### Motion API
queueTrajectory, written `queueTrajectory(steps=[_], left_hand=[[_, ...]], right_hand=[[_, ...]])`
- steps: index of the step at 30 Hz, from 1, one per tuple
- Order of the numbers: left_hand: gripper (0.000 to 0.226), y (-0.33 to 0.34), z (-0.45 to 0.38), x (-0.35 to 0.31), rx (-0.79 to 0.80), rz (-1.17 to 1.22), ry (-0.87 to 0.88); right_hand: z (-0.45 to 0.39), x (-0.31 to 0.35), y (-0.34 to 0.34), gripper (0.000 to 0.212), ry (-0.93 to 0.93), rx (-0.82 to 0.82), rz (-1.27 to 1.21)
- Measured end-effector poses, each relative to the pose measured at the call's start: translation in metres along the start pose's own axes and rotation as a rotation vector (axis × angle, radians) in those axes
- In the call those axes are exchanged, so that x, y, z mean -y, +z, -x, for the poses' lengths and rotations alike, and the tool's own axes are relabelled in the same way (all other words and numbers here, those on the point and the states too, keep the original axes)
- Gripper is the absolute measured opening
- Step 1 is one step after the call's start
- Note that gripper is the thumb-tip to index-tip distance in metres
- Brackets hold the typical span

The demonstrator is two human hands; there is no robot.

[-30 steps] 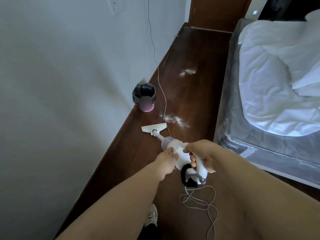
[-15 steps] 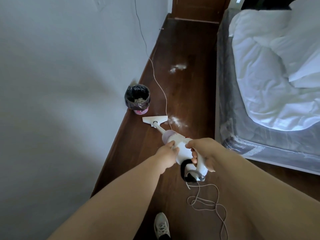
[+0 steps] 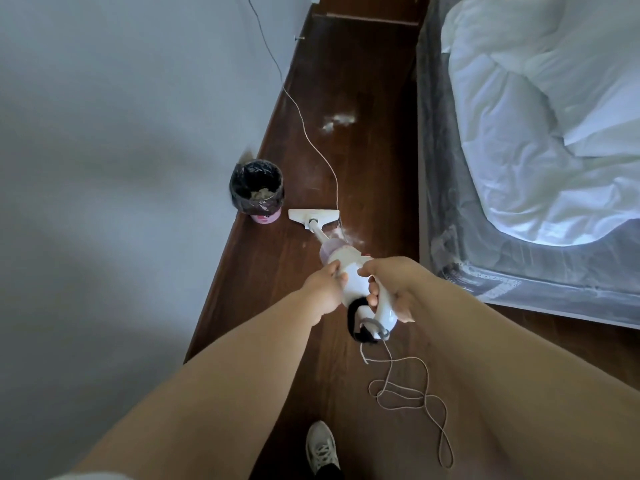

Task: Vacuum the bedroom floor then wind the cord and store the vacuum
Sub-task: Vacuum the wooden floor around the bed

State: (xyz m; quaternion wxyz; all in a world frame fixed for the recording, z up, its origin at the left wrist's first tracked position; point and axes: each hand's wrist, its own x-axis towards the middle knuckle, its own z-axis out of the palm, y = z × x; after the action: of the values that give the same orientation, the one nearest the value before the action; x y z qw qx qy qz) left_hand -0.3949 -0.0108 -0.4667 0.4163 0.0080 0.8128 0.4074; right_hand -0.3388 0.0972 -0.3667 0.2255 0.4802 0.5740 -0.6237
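Observation:
A white stick vacuum [image 3: 353,282] slants down to the dark wood floor [image 3: 367,161]. Its flat nozzle [image 3: 313,215] lies next to a small bin. My right hand [image 3: 391,285] grips the vacuum's handle. My left hand [image 3: 323,292] grips the left side of its body. A thin white cord [image 3: 311,140] runs from the wall across the floor to the nozzle's right end, and more cord lies in loose loops [image 3: 412,396] behind the handle. White fluff lies on the floor just right of the nozzle [image 3: 341,233] and farther ahead [image 3: 339,120].
A small pink bin with a black liner [image 3: 257,190] stands against the grey wall [image 3: 121,168] on the left. A bed with a white duvet [image 3: 540,126] fills the right side. My shoe [image 3: 321,446] shows at the bottom.
The nozzle has slid forward and left, up next to the bin, and past the near fluff patch, part of which is gone. Both hands keep their grip.

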Motion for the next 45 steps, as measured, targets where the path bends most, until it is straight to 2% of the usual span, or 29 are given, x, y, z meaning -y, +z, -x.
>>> queueTrajectory(steps=[6, 12, 18, 29, 35, 37, 45], left_hand=[[0.050, 0.005, 0.017, -0.001, 0.029, 0.081, -0.033], [0.051, 0.030, 0.064, 0.003, 0.061, 0.053, -0.047], [0.049, 0.073, 0.127, 0.013, 0.133, 0.061, -0.104], [0.051, 0.164, 0.226, 0.048, 0.121, 0.094, -0.088], [0.049, 0.187, 0.257, 0.058, 0.130, 0.085, -0.085], [0.049, 0.193, 0.263, 0.058, 0.146, 0.066, -0.081], [0.051, 0.204, 0.269, 0.046, 0.163, 0.014, -0.054]], right_hand=[[0.009, -0.007, -0.006, 0.006, 0.024, 0.024, 0.042], [0.034, -0.037, -0.027, 0.005, 0.034, 0.041, 0.133], [0.074, -0.093, -0.061, 0.004, -0.002, 0.077, 0.199], [0.123, -0.195, -0.117, 0.011, -0.021, 0.123, 0.279], [0.150, -0.221, -0.132, 0.012, -0.012, 0.151, 0.298], [0.161, -0.227, -0.139, 0.006, -0.015, 0.155, 0.301], [0.176, -0.237, -0.156, 0.012, -0.067, 0.122, 0.248]])
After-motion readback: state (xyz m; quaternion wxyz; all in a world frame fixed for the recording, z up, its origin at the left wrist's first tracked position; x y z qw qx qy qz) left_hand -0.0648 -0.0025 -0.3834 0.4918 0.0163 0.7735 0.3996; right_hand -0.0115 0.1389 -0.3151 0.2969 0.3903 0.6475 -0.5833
